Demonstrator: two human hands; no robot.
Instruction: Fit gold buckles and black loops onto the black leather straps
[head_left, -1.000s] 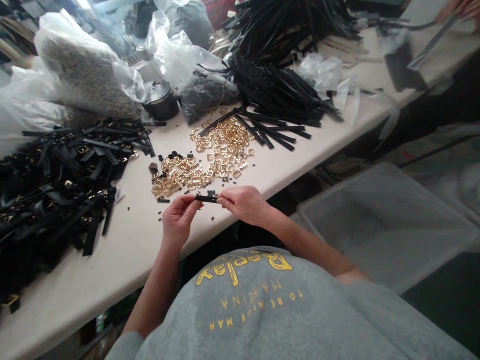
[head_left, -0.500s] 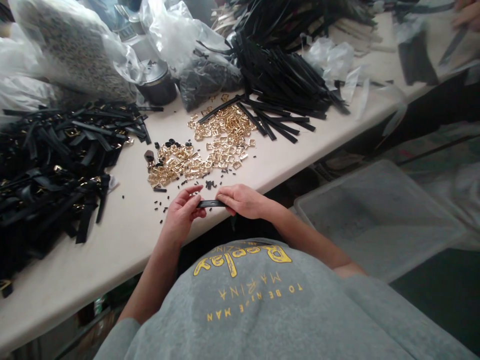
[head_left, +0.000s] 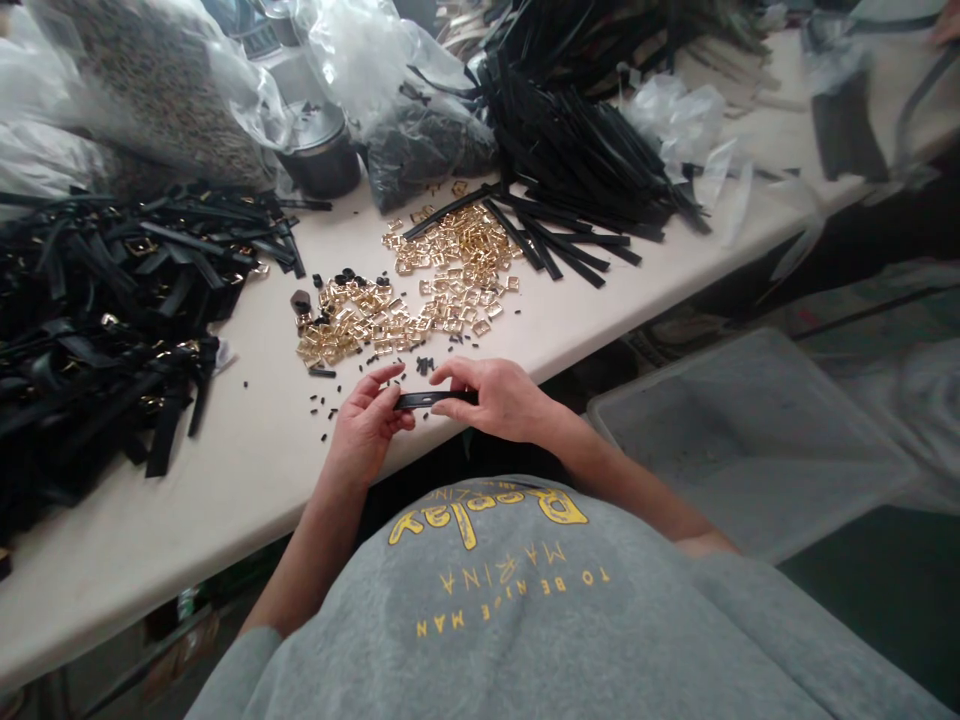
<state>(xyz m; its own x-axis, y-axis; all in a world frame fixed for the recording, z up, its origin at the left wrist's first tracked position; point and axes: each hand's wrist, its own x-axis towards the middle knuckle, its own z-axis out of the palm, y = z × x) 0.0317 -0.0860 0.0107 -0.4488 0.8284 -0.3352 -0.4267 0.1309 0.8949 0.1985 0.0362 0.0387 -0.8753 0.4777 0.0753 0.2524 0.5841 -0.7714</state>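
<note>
A short black strap (head_left: pixel 412 402) with a small light slot stretches level between my hands, over the table's front edge. My left hand (head_left: pixel 363 428) pinches its left end between thumb and fingers. Around the strap's right part is my right hand (head_left: pixel 504 400), thumb and forefinger spread apart; the strap's far end is hidden there. Just beyond my hands lie tiny black pieces (head_left: pixel 425 366) and a spread of gold-coloured buckles (head_left: pixel 360 320). More gold buckles (head_left: pixel 472 250) form a second heap farther back.
Black straps with buckles (head_left: pixel 172 290) are piled at the left. Loose black straps (head_left: pixel 592 160) lie at the back right. Plastic bags (head_left: pixel 427 150) and a dark can (head_left: pixel 322 160) stand behind. A translucent bin (head_left: pixel 720 430) sits right, below the table edge (head_left: pixel 570 360).
My right thumb and forefinger have parted, and the right hand has shifted slightly right along the strap. My left hand keeps its pinch. The view has shifted a little.
</note>
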